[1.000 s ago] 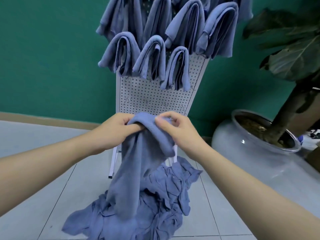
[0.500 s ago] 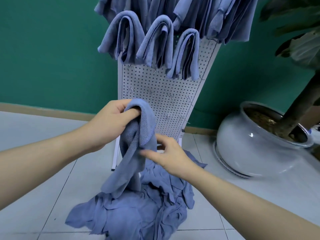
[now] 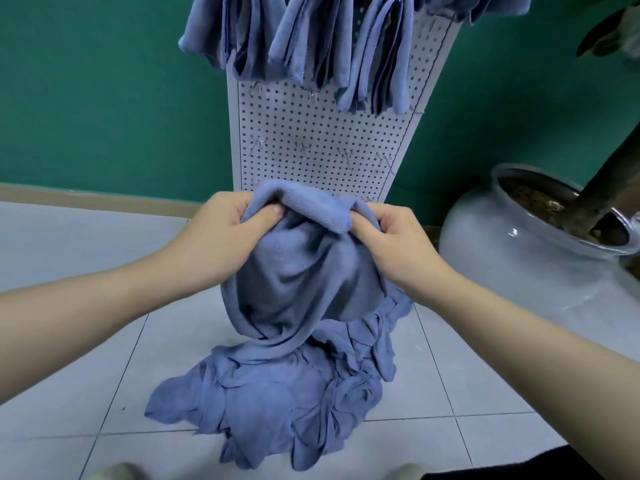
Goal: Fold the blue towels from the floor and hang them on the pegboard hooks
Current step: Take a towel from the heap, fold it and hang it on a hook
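Head view: the left hand (image 3: 221, 237) and the right hand (image 3: 394, 240) hold 1 blue towel (image 3: 298, 271) up by its top edge in front of the pegboard (image 3: 311, 133). The left thumb presses into the cloth from the front with the other fingers curled behind the top fold; the right hand pinches the other end of that fold between thumb and curled fingers. The hands are near each other, with a short span of bunched edge between them. The held towel hangs down as a loose rounded drape, and its lower end twists into the pile of blue towels (image 3: 277, 400) heaped on the tiled floor (image 3: 69, 341) at the foot of the pegboard.

Along the pegboard's top edge hang folded towels (image 3: 304, 36), draped side by side. Below them, bare wire hooks (image 3: 258, 143) stand in a row across the white perforated panel.

At the floor's right edge stands a round glazed pot (image 3: 519, 247) holding a thick plant stem (image 3: 602, 181). A green wall (image 3: 104, 98) runs behind everything.
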Tool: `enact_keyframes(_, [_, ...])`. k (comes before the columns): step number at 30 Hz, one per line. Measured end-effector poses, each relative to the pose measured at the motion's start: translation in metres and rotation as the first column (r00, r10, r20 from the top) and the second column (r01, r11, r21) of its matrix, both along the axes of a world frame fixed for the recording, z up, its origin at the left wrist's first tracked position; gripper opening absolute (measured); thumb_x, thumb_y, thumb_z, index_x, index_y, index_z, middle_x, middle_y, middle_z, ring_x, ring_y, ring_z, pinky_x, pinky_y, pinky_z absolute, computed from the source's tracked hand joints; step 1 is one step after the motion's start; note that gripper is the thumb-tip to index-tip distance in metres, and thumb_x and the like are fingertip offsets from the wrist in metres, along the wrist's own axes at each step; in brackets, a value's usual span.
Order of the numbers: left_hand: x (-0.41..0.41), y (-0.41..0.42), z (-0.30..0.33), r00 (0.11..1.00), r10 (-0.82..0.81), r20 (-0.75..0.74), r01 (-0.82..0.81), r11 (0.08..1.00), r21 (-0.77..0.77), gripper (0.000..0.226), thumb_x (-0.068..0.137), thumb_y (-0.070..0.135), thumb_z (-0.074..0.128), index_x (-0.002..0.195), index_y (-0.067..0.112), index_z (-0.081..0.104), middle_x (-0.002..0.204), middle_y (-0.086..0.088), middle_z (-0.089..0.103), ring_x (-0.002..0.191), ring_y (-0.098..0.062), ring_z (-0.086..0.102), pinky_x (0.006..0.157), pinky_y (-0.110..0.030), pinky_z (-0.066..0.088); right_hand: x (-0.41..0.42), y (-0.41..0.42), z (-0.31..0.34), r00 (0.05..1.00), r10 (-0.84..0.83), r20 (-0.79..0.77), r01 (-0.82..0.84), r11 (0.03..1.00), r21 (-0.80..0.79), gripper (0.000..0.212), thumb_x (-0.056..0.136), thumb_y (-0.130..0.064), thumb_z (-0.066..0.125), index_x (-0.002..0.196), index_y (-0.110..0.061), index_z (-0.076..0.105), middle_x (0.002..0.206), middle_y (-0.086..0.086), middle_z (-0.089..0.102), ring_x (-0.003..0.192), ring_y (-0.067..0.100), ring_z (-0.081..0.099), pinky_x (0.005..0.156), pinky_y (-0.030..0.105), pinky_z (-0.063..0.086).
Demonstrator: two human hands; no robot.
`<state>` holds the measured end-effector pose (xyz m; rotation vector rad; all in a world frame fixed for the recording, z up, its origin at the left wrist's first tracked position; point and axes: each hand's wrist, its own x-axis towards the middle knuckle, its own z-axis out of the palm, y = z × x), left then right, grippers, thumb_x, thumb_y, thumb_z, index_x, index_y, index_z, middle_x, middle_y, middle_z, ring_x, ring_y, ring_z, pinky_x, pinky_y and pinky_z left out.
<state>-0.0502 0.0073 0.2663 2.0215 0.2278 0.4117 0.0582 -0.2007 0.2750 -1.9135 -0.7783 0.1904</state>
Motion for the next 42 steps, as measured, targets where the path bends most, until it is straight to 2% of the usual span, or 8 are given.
enact_keyframes(5, [-0.004,-0.023,0.000,0.974,-0.194,-0.118,0.208,0.971,0.120,0.055,0.097,0.051,0.060,0.075,0.001,0.056,0.063,0.006,0.053,0.059,-0.007,0.045,0.059,-0.035,0.047,-0.014,0.012,0.006,0.980,0.069,-0.188,-0.052,0.994,0.096,0.051,0.102,-0.031,0.063,0.082,0.012,0.047,0.077,0.011,0.048,0.076,0.021,0.042,0.073,0.039,0.035])
enact_keyframes(11, [-0.007,-0.035,0.000,0.979,-0.142,-0.150,0.169,0.968,0.187,0.046,0.090,0.040,0.072,0.064,0.010,0.051,0.048,0.009,0.043,0.046,-0.006,0.037,0.047,-0.021,0.034,-0.019,0.015,0.010,0.946,0.123,-0.299,-0.059,0.975,0.213,0.044,0.095,-0.034,0.070,0.104,0.009,0.064,0.092,0.021,0.066,0.088,0.027,0.062,0.083,0.047,0.049])
enact_keyframes(17, [-0.005,-0.015,0.007,0.991,-0.114,-0.070,0.116,0.993,0.020,0.075,0.076,0.068,0.059,0.092,-0.005,0.067,0.090,-0.027,0.071,0.079,-0.041,0.068,0.076,-0.058,0.055,-0.016,0.000,-0.011,0.906,0.167,-0.389,-0.238,0.961,-0.142,0.019,0.094,-0.032,0.077,0.105,-0.016,0.074,0.097,-0.008,0.079,0.092,0.010,0.075,0.089,0.034,0.058])
enact_keyframes(24, [-0.001,-0.007,0.010,0.945,-0.260,-0.196,0.261,0.965,-0.023,0.029,0.085,0.045,0.080,0.094,0.018,0.073,0.086,0.015,0.076,0.082,-0.009,0.071,0.086,-0.036,0.059,-0.016,0.007,0.006,0.945,0.105,-0.311,-0.102,0.994,0.026,0.035,0.089,-0.030,0.066,0.110,-0.003,0.072,0.111,0.018,0.076,0.111,0.038,0.071,0.104,0.061,0.052])
enact_keyframes(26, [-0.002,-0.011,0.009,0.940,-0.263,-0.216,0.272,0.962,0.017,0.032,0.079,0.042,0.086,0.081,0.016,0.067,0.069,0.021,0.065,0.066,0.000,0.060,0.067,-0.022,0.054,-0.013,0.008,0.015,0.934,0.092,-0.345,-0.051,0.991,0.126,0.035,0.092,-0.025,0.065,0.114,0.002,0.068,0.115,0.021,0.075,0.113,0.040,0.070,0.103,0.060,0.053])
enact_keyframes(29, [-0.001,-0.021,0.005,0.942,-0.295,-0.162,0.297,0.955,-0.013,0.025,0.083,0.033,0.084,0.104,0.026,0.071,0.094,0.021,0.075,0.090,0.005,0.068,0.082,-0.017,0.052,-0.015,0.011,0.027,0.924,0.097,-0.371,-0.005,0.971,0.241,0.030,0.104,-0.018,0.060,0.123,0.005,0.066,0.120,0.021,0.074,0.117,0.038,0.069,0.108,0.059,0.049])
enact_keyframes(33, [0.001,-0.031,0.010,0.967,-0.255,-0.025,0.253,0.965,-0.076,0.009,0.096,0.022,0.070,0.095,0.031,0.069,0.082,0.031,0.071,0.080,0.013,0.064,0.070,-0.006,0.045,-0.017,0.013,0.032,0.896,0.191,-0.400,-0.064,0.949,0.309,0.037,0.106,-0.021,0.057,0.131,0.005,0.062,0.125,0.019,0.073,0.120,0.032,0.069,0.107,0.047,0.054])
enact_keyframes(42, [0.012,-0.017,0.020,0.992,-0.122,-0.019,0.102,0.897,-0.430,0.016,0.096,0.025,0.069,0.109,0.015,0.072,0.103,0.002,0.079,0.100,-0.010,0.074,0.085,-0.027,0.057,-0.024,0.008,-0.012,0.895,0.217,-0.391,-0.283,0.951,-0.121,0.031,0.095,-0.025,0.076,0.119,-0.005,0.073,0.119,0.006,0.077,0.117,0.023,0.071,0.108,0.048,0.052])
